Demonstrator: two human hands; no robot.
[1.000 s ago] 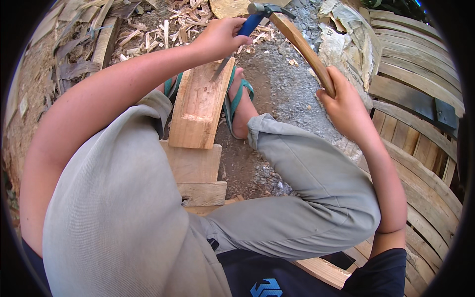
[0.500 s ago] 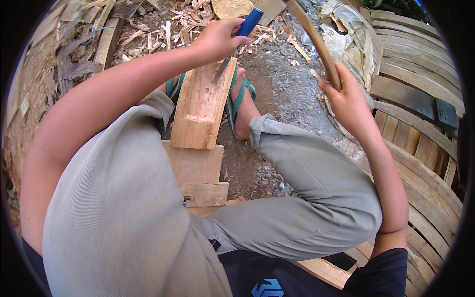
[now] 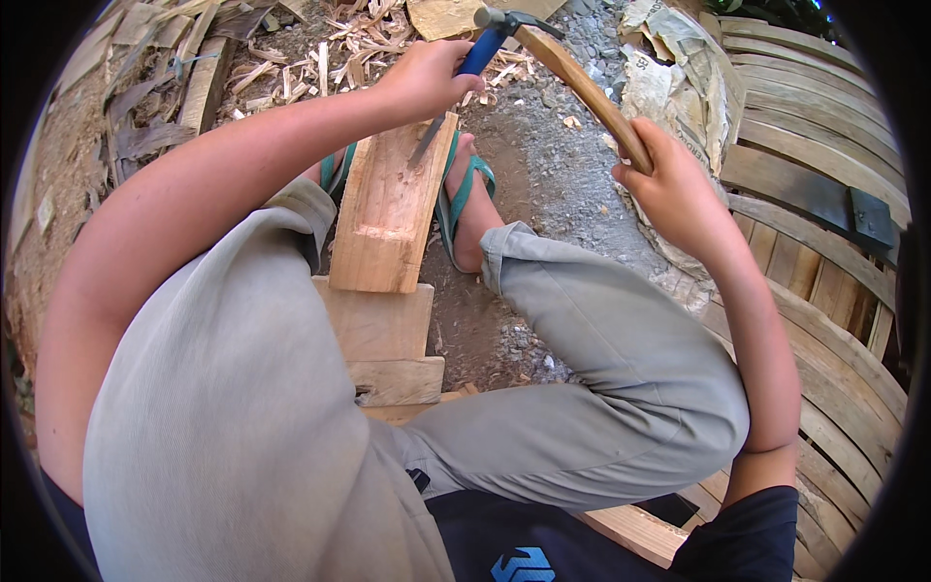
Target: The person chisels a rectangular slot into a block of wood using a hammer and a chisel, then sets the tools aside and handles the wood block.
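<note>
My left hand (image 3: 430, 80) is closed round the blue handle of a chisel (image 3: 480, 52). The chisel's metal blade slants down into the hollow of a wooden block (image 3: 386, 209), its tip against the carved face. My right hand (image 3: 669, 186) grips the wooden handle of a hammer (image 3: 585, 89). The hammer's metal head is at the top end of the chisel handle and seems to touch it. The block has a long recess cut in it and leans between my feet, which wear green sandals (image 3: 473, 184).
Beneath the block lie wooden boards (image 3: 380, 325). Wood shavings (image 3: 335, 58) litter the ground at the far side. Grey gravel (image 3: 572, 184) and torn sacking (image 3: 669, 82) lie to the right, beside a slatted wooden structure (image 3: 805, 126). Scrap wood (image 3: 207, 87) is at the far left.
The hammer has swung down and left, so its head now meets the chisel's end. My left hand, the chisel and the block have shifted slightly left.
</note>
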